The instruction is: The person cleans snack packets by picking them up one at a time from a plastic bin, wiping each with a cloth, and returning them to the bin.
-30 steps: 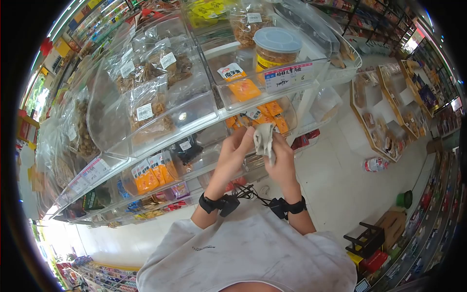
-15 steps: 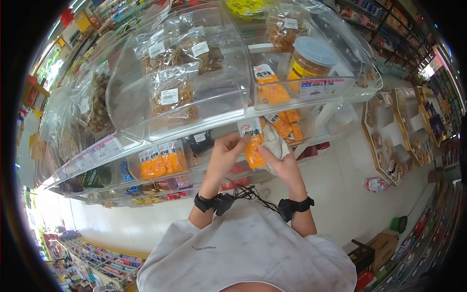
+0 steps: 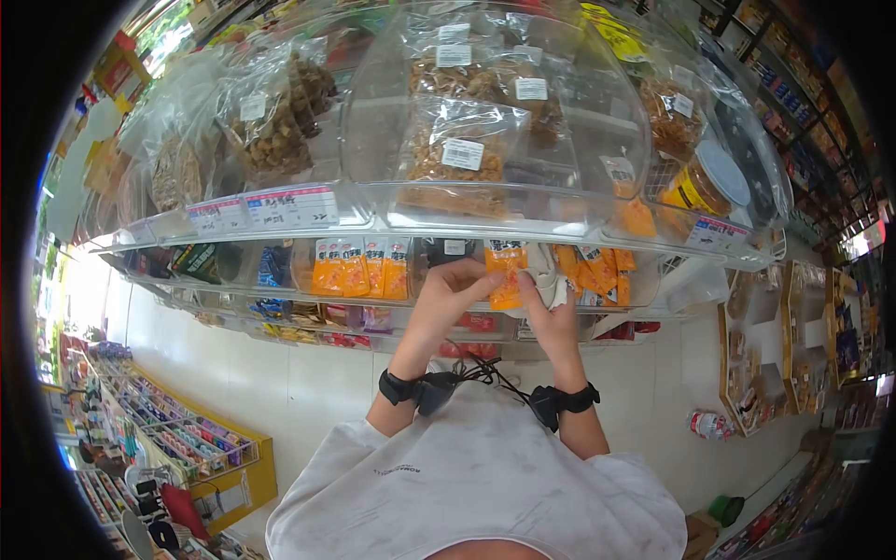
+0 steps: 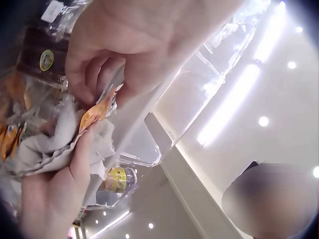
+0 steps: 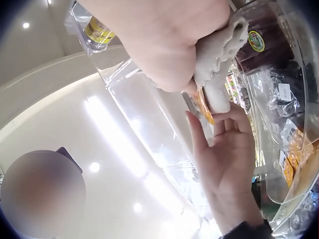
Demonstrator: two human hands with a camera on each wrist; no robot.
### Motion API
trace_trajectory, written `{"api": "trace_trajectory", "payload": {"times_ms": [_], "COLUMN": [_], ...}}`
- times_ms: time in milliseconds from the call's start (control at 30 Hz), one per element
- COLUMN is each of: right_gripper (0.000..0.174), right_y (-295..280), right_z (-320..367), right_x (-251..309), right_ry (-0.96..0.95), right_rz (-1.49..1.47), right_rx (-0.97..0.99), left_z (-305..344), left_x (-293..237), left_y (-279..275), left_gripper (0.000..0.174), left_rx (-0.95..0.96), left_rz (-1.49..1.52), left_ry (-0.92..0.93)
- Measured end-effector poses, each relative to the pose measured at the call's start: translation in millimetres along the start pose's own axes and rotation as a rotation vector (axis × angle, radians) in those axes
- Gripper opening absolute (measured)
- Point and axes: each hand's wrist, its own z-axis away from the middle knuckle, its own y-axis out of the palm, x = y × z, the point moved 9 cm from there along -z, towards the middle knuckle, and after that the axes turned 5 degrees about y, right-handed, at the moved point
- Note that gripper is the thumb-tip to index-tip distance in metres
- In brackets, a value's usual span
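Both hands (image 3: pixel 453 291) are now sitting farther left along the shelf than half a second ago, out from under the jar's tray, and they are bringing the orange packet (image 3: pixel 506 268) with them. Left fingers and thumb are closing to a pinch on the packet's left edge. On its other side the right hand (image 3: pixel 553 322) is clasping the bunched cloth (image 3: pixel 549 283), its thumb lying along the packet's right edge, so the packet is resting between the two grips. How firmly that thumb is pressing, I cannot tell.

Seen from the head view, the packet is standing with its long axis roughly upright, crossing the line of the shelf edge (image 3: pixel 467 232), its printed front facing the person; the left wrist view is catching it nearly edge-on. Farther out, a row (image 3: pixel 353 275) of similar packets is standing in a clear bin to the left, with the left hand being nearer to it. Just beyond the cloth, a looser pile (image 3: pixel 595 273) is lying on the right hand's side. Overhead, bagged snacks (image 3: pixel 455 170) are filling a tray, and the jar (image 3: pixel 693 191) is leaning at the right.
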Motion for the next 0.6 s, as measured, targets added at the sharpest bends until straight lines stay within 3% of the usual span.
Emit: {"api": "trace_trajectory", "payload": {"times_ms": [200, 300, 400, 500, 600], "right_gripper": [0.037, 0.037, 0.038, 0.040, 0.043], "right_y": [31, 47, 60, 67, 68], "right_z": [-3, 1, 2, 2, 2], "right_x": [-18, -12, -15, -22, -20], "right_ry": [0.166, 0.203, 0.205, 0.217, 0.210], "right_rz": [0.024, 0.004, -0.045, -0.005, -0.006], "right_rx": [0.120, 0.164, 0.159, 0.127, 0.075], "left_z": [12, 18, 24, 26, 31], "left_x": [9, -1, 1, 4, 4], "left_y": [-29, -31, -44, -74, -144], "left_gripper": [0.018, 0.017, 0.017, 0.017, 0.017], "left_rx": [-0.019, 0.080, 0.078, -0.091, -0.419], "left_rz": [-0.082, -0.026, 0.010, -0.068, -0.336], "left_ry": [-0.003, 0.044, -0.040, -0.007, 0.088]}}
